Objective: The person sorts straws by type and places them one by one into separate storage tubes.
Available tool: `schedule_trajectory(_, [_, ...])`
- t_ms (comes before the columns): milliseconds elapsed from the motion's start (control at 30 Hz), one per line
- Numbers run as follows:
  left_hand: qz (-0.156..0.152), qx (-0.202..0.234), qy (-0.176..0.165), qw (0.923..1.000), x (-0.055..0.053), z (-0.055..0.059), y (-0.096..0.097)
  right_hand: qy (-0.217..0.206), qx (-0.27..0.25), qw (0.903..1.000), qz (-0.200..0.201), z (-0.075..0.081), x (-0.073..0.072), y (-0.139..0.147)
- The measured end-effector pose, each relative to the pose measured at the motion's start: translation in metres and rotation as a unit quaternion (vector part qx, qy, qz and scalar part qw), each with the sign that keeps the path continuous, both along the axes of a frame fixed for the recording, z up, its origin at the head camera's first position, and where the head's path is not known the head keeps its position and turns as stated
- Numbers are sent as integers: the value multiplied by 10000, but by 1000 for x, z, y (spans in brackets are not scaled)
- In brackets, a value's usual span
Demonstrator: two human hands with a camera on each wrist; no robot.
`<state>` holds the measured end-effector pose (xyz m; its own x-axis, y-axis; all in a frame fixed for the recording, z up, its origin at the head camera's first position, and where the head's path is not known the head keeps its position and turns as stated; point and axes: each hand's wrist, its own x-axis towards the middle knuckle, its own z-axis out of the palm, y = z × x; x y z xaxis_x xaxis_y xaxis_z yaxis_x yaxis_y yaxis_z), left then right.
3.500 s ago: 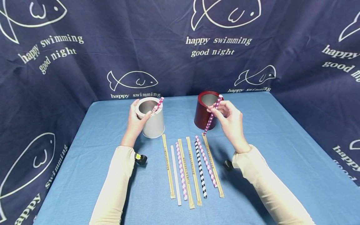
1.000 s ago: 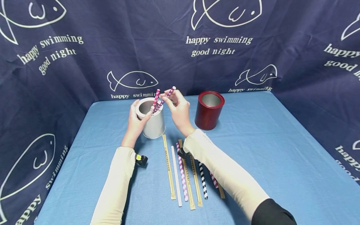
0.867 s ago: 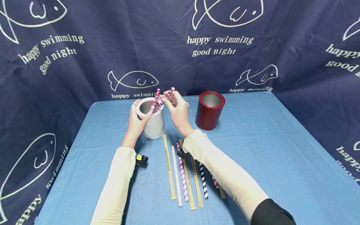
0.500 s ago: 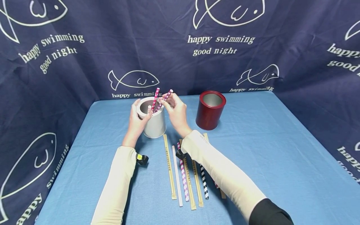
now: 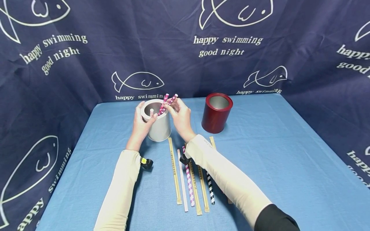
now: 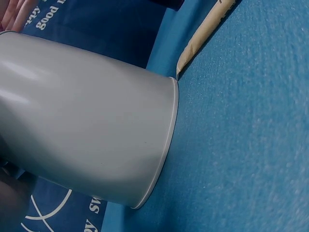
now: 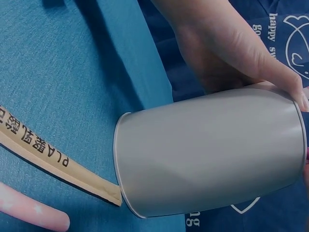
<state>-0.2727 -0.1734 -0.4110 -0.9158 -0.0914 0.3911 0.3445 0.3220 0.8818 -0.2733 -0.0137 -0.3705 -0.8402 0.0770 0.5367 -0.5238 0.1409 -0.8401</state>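
Observation:
My left hand [image 5: 141, 123] grips the light grey can [image 5: 160, 130] round its left side, thumb at the near rim. At the can's right rim, my right hand [image 5: 182, 118] pinches a purple heart-patterned paper straw [image 5: 174, 97], which slants down into the opening. Right beside it leans a magenta dotted straw [image 5: 166, 96], also in the can and close to the right fingertips. A pale pink straw [image 5: 151, 112] pokes up near the left thumb. In the right wrist view the can [image 7: 207, 154] stands on the cloth with the left thumb over its rim; the straws' lower ends are hidden.
A dark red can [image 5: 215, 117] stands open to the right. In front lie several straws in a row: paper-wrapped ones [image 5: 174, 173], a pale one [image 5: 182, 179], a purple-striped one [image 5: 189, 183] and a black-and-white one [image 5: 211, 189]. My right forearm [image 5: 228, 173] covers part of the row.
My right hand has carried the purple straw left from beside the red can into the grey can and lowered slightly. The magenta straw now leans right; the pale pink one has shifted left.

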Motion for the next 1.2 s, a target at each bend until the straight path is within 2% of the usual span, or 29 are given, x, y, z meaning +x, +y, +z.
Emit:
schedule_trajectory(267, [-30, 27, 104, 9999, -1, -1, 0, -33, -23, 10000, 11, -1, 1, 0])
schedule_trajectory(300, [-40, 52, 83, 9999, 2, 3, 1, -56, -49, 10000, 28, -1, 1, 0])
schedule_trajectory(500, [-24, 48, 64, 10000, 3, 3, 1, -108, -78, 9999, 33, -1, 1, 0])
schedule_trajectory(533, [-10, 22, 87, 10000, 0, 0, 0, -100, -80, 9999, 25, -2, 1, 0])
schedule_trajectory(867, [-19, 29, 35, 10000, 0, 0, 1, -80, -212, 9997, 57, -1, 1, 0])
schedule_trajectory(1200, [-33, 55, 13, 10000, 0, 1, 1, -110, -19, 9998, 140, -1, 3, 1])
